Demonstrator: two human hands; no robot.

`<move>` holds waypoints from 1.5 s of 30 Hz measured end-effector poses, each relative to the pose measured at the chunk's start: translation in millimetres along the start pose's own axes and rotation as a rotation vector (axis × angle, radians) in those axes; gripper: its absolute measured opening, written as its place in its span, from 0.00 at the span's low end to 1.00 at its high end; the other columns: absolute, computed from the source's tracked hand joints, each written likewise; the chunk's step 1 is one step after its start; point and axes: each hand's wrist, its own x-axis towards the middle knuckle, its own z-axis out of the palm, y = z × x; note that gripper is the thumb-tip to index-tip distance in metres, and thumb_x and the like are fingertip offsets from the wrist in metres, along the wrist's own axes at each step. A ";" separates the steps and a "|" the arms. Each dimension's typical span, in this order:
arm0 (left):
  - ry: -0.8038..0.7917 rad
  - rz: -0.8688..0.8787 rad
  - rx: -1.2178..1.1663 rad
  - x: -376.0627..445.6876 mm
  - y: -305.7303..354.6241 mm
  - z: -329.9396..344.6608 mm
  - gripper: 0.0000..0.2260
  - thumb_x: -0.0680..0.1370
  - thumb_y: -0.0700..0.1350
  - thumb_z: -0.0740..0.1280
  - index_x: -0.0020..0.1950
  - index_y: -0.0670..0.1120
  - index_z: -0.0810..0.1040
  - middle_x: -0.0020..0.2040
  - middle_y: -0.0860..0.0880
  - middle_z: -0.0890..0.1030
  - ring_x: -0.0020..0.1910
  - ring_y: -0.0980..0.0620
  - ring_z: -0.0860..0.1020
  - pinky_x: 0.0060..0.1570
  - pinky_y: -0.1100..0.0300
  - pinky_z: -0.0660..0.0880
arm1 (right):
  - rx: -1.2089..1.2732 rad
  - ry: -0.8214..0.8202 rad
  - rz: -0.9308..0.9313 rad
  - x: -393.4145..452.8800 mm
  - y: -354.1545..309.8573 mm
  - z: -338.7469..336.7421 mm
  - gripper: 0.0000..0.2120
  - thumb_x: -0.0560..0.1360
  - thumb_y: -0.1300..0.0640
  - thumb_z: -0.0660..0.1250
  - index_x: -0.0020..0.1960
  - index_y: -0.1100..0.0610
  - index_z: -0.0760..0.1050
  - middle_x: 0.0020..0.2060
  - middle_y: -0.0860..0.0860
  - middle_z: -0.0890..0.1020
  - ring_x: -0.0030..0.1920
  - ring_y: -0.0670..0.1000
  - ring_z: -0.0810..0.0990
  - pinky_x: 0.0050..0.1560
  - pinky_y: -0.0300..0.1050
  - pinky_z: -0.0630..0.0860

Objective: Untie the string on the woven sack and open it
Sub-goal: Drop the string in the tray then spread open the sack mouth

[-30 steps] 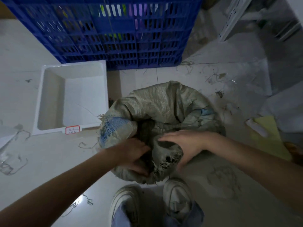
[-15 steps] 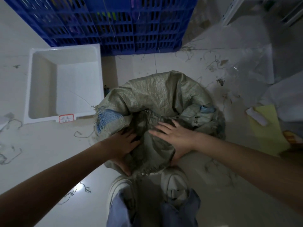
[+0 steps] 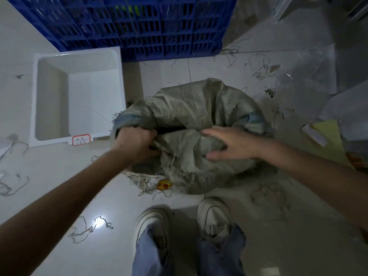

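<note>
Woven sack (image 3: 191, 108) is seen slumped on the pale floor (image 3: 59, 186), just ahead of the person's shoes (image 3: 153, 224), with a white bin (image 3: 78, 56) beside it on the left and a blue crate (image 3: 139, 26) behind. The left hand (image 3: 137, 144) is clenched into a fistful of cloth at the left end of the mouth, while the right hand (image 3: 229, 146) is laid flat with fingers spread on the near fold, gripping nothing. A dark slit (image 3: 171, 130) is shown between the two hands, running left to right across the view; the mouth is judged to be only partly parted. No tied string can be made out on the sack (loose strands on the floor may or may not be it). The coming move is judged to turn on that long axis: the near lip lies under both hands and the far lip beyond them, so the opening would be widened by drawing the near lip toward the shoes. The left hand, already holding cloth, is the better placed.
</note>
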 end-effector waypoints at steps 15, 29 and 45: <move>-0.053 0.257 0.122 0.4 14.1 30.3 0.22 0.63 0.63 0.66 0.47 0.49 0.82 0.47 0.45 0.81 0.46 0.44 0.80 0.47 0.52 0.78 | -0.636 0.103 -0.062 1.2 43.2 5.0 0.25 0.65 0.31 0.56 0.40 0.52 0.77 0.39 0.49 0.78 0.44 0.51 0.76 0.45 0.46 0.68; -0.127 0.211 0.674 116.5 44.7 -2.2 0.41 0.74 0.59 0.63 0.77 0.49 0.40 0.78 0.40 0.43 0.77 0.38 0.43 0.70 0.29 0.43 | -0.513 0.039 0.338 78.6 14.5 0.9 0.60 0.59 0.30 0.70 0.77 0.48 0.38 0.78 0.54 0.41 0.76 0.61 0.36 0.66 0.78 0.45; -0.237 0.077 0.767 116.1 -14.2 -30.0 0.37 0.74 0.60 0.63 0.77 0.53 0.48 0.79 0.42 0.49 0.77 0.39 0.47 0.72 0.35 0.45 | -0.803 -0.212 0.375 45.6 58.8 -50.7 0.52 0.65 0.32 0.66 0.77 0.51 0.42 0.76 0.58 0.54 0.75 0.61 0.55 0.69 0.65 0.59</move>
